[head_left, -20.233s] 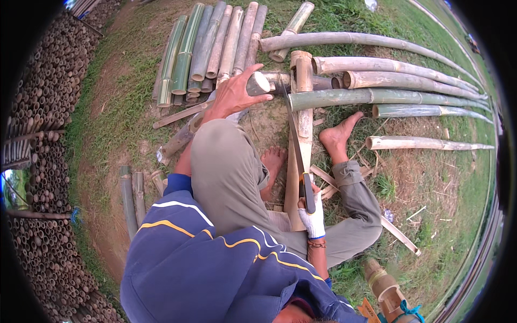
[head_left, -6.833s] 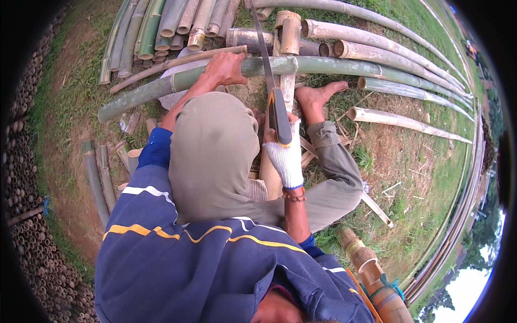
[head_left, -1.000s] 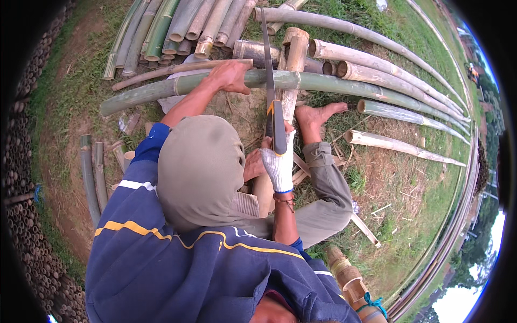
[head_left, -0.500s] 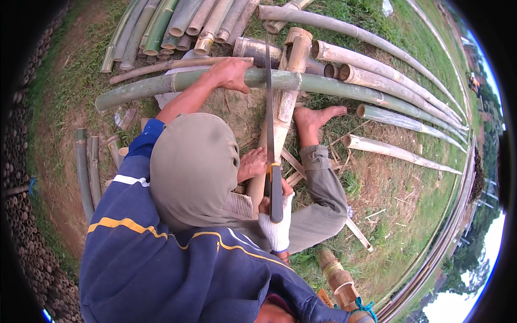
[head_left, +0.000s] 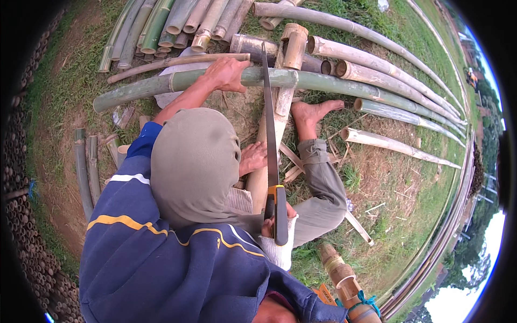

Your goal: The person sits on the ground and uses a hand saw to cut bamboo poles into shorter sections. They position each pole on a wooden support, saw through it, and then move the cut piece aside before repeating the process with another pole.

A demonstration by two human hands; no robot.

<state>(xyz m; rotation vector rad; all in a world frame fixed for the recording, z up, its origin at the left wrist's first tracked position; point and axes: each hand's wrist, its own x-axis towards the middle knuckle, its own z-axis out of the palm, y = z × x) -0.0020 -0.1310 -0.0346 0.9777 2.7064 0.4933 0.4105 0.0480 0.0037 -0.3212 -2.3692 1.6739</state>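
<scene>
A green bamboo pole lies crosswise in front of me. My left hand grips it from above, left of the saw. In my right hand, which wears a white knitted glove, is the black and orange handle of a handsaw. Its long blade points away from me and crosses the pole just right of my left hand. Whether its teeth are in the bamboo I cannot tell. The pole rests across a pale bamboo support that has an upright bamboo piece behind the pole.
My bent left knee rises beside the left arm; my bare right foot is near the pole. Cut bamboo lengths lie at the far left, with long poles to the right. A bamboo sheath is at my lower right.
My right hand has drawn the saw back toward my body, its handle now lower in view. My left hand keeps its grip on the pole.
</scene>
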